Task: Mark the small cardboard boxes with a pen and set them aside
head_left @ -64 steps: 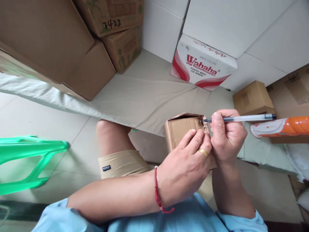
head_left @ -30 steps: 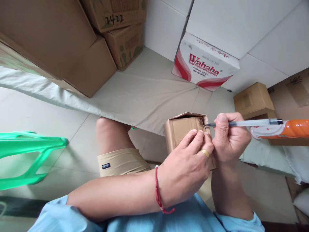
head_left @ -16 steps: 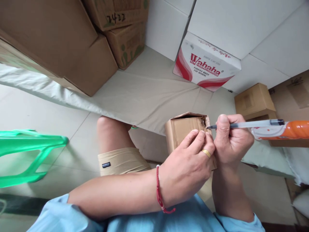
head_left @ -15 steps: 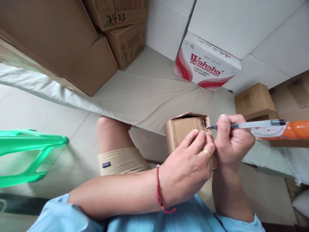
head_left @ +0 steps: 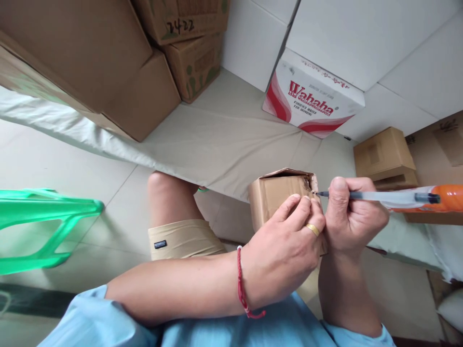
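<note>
A small brown cardboard box point(head_left: 269, 193) rests near my lap, its far right corner torn and ragged. My left hand point(head_left: 284, 255), with a gold ring and a red cord bracelet, grips the box; its fingertips press beside the torn corner and the thumb is hidden. In my right hand point(head_left: 356, 212), closed in a fist, is a clear-barrelled pen point(head_left: 398, 196) with a dark tip. The tip points left at the torn edge, close to my left fingers; whether it touches the cardboard I cannot tell.
Ahead is a cloth-covered surface point(head_left: 224, 140) with a Wahaha carton point(head_left: 311, 101) against white tiles. Large brown cartons point(head_left: 108, 62) stand at left, smaller boxes point(head_left: 383, 152) at right. An orange-labelled bottle point(head_left: 450, 196) lies behind the pen. A green plastic stool point(head_left: 47, 207) is on the floor.
My right hand and the pen have moved slightly right, drawing the tip back a little from the torn corner. My left hand keeps its grip on the box. The whole view has shifted slightly.
</note>
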The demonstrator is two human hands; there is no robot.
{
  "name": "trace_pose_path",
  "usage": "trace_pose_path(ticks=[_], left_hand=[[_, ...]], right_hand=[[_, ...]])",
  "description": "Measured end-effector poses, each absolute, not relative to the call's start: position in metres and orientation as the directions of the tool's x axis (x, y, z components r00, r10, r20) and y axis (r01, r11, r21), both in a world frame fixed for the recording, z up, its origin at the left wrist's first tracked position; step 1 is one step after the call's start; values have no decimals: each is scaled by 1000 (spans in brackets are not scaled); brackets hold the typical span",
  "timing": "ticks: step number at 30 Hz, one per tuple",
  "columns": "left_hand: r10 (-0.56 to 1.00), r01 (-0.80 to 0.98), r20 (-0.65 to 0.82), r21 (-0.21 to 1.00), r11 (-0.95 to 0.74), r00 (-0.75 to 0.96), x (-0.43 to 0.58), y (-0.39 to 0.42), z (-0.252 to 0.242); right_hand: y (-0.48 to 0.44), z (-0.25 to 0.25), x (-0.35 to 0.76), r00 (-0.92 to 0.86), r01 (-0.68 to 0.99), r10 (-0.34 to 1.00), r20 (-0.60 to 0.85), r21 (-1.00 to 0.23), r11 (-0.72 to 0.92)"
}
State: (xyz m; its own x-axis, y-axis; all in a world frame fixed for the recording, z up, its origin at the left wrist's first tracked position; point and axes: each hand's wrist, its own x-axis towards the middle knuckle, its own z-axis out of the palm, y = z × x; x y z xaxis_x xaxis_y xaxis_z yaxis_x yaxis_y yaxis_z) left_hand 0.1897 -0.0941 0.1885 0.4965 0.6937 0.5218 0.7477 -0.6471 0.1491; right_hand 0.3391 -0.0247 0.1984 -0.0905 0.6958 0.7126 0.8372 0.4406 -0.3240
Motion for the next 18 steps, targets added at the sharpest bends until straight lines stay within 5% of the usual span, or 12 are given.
trace_pose_path(ticks=[6, 9, 14, 18], left_hand=[[702, 743, 489, 151, -652, 517, 185, -93, 193], [707, 712, 479, 214, -669, 521, 159, -88, 197], [779, 658, 399, 421, -624, 483, 77, -92, 202], [923, 640, 285, 665, -384, 258, 15, -109, 194]], right_hand=[[-16, 194, 342, 226, 725, 527, 819, -503, 471], [0, 174, 369, 237, 685, 636, 734, -591, 427], [29, 107, 429, -50, 945, 923, 381, -282, 167], [41, 60, 448, -68, 972, 970, 233, -203, 117]])
